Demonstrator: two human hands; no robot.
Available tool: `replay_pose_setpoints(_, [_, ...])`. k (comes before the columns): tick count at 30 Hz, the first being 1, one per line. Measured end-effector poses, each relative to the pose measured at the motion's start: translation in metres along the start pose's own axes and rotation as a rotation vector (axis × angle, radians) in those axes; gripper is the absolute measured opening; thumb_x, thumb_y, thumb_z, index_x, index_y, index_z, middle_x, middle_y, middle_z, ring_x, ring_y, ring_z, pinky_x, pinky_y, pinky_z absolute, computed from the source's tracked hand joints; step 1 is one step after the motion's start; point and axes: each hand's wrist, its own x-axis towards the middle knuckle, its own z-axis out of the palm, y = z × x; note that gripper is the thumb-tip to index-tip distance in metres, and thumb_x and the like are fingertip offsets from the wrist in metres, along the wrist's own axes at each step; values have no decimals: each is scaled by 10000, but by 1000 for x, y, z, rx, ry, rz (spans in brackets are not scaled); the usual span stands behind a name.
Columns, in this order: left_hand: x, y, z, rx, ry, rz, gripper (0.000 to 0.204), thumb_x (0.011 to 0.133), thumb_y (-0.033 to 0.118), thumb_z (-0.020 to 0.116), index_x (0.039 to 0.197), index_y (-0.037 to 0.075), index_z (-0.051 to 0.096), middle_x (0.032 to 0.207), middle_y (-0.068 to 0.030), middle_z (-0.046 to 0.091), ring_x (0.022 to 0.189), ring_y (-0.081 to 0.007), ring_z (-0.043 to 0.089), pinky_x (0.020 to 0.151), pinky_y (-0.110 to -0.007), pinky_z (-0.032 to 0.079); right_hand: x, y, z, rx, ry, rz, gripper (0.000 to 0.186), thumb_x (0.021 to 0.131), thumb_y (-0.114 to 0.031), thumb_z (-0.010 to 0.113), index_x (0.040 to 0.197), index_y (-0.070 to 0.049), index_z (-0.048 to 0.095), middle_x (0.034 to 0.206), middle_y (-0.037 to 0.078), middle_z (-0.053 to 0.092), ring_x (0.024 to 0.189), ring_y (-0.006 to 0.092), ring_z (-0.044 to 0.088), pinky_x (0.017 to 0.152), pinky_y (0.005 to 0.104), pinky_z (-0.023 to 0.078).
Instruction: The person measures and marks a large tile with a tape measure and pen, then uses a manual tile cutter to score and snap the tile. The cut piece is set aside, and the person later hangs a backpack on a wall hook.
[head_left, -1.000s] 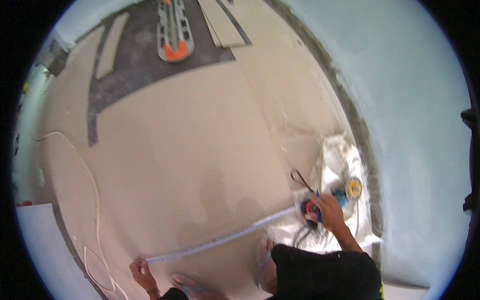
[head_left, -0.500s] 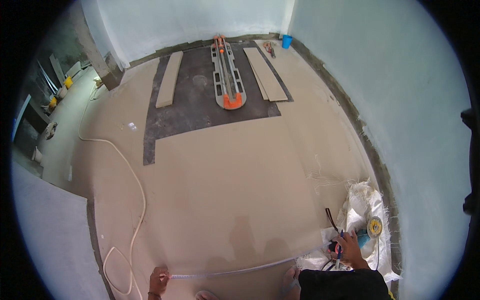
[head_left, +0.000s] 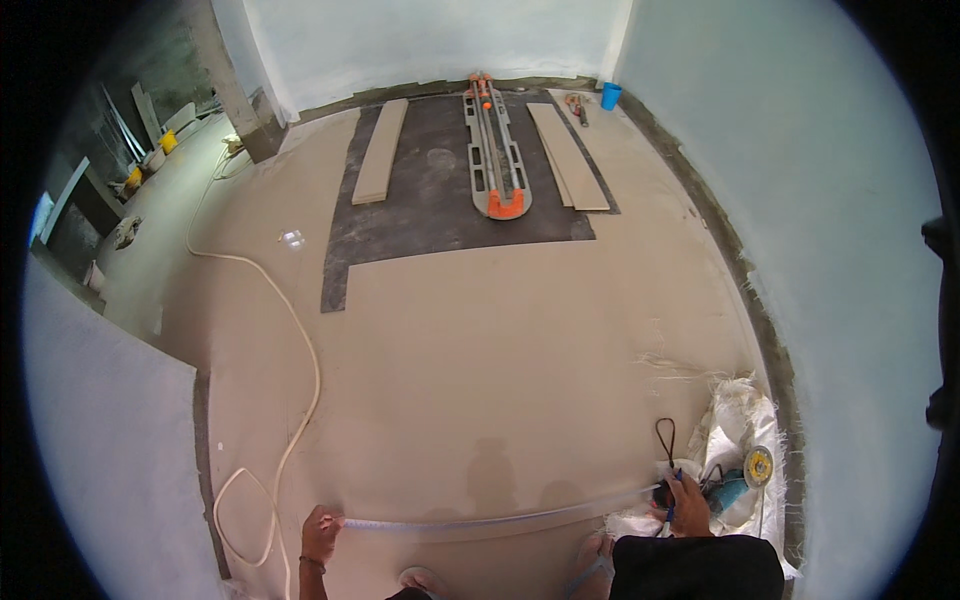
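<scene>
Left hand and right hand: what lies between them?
In the head view, the pale tape blade runs from the left hand to the dark tape case at the right hand.

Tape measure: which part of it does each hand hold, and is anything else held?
The left hand pinches the free end of the tape measure; the right hand holds its case, plus a blue pen.

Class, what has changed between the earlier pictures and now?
Since the first picture, the view has swung upward, bringing the blue bucket into sight. Nothing was grasped or released: the left hand still holds the end of the measuring tape, the right hand its case and a blue pen. The tile cutter and dark mat stay put.
</scene>
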Motion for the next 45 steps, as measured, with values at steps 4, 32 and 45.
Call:
replay_pose_setpoints(4, [-3, -2, -2, -75, 5, 47, 166, 894, 138, 705, 989, 55, 598, 951, -61, 678, 857, -156, 646, 783, -302, 533, 3, 3, 6, -72, 4, -30, 761, 715, -384, 851, 1320, -55, 527, 1324, 230, 520, 1184, 436, 526, 991, 491, 463])
replay_pose_setpoints(32, [-39, 268, 144, 236, -790, 411, 458, 913, 38, 660, 1354, -12, 548, 1269, -175, 643, 1155, -259, 638, 963, -369, 536, 51, -98, -49, 222, -168, -115, 743, 736, -231, 822, 1354, -13, 472, 1281, 212, 551, 1185, 415, 551, 975, 472, 483])
replay_pose_setpoints(45, [18, 403, 117, 294, -677, 506, 434, 874, -10, 670, 1301, -20, 591, 1209, -174, 675, 1087, -253, 678, 934, -365, 552, -181, 83, -34, -74, 485, 788, 781, 713, -256, 879, 1343, 40, 527, 1206, 268, 642, 1103, 426, 631, 948, 440, 504])
